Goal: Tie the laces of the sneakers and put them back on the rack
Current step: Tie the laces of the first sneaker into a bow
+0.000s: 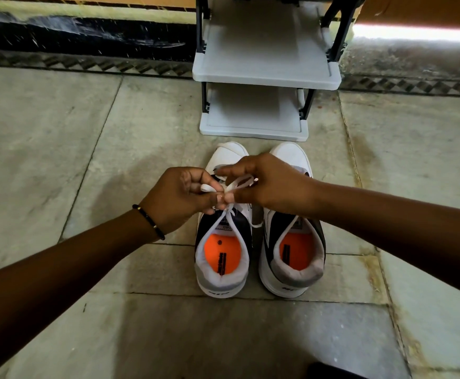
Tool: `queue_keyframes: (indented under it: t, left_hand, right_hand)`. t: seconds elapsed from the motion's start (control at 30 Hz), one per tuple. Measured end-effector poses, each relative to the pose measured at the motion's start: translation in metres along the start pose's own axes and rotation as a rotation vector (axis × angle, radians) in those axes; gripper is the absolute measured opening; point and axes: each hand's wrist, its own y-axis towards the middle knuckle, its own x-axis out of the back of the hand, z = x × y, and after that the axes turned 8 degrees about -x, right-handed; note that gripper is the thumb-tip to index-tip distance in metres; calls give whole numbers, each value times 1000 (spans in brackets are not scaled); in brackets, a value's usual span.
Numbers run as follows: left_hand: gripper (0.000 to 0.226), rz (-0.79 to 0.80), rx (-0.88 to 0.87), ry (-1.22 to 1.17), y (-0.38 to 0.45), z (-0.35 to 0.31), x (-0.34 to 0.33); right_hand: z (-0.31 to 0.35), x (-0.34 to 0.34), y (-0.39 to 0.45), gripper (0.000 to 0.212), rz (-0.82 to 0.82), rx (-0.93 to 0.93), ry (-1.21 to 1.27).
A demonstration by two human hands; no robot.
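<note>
Two white, grey and black sneakers with orange insoles stand side by side on the floor, toes toward the rack. Over the left sneaker (pixel 223 258) my left hand (pixel 181 196) pinches one loop of its white lace (pixel 230 214). My right hand (pixel 264 183) pinches the other loop, and both hands meet above the tongue. From the pinch, two lace strands run down to the eyelets. The right sneaker (pixel 291 258) stands untouched, partly under my right forearm; its lacing is hidden. The grey shoe rack (pixel 267 77) stands just beyond the toes, its two visible shelves bare.
Stone floor tiles stretch on all sides of the shoes. A dark skirting band runs along the wall behind the rack. The rack's black posts (pixel 204 97) frame its shelves. A beaded bracelet (pixel 149 221) circles my left wrist.
</note>
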Motion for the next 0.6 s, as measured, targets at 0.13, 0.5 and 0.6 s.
queue_keyframes:
  t: [0.13,0.5,0.6]
  left_hand:
    - [18,4,-4,-11,-1,-1,-1]
    - [19,201,111,161,4,-9,-2]
    - [25,161,183,65,7,-6,-3]
  right_hand:
    - [0,-7,1,17,-125,27,2]
    - [-8,-13,-3,11,-259,264,-208]
    - [-8,-7,-6,18,-232,477,-594]
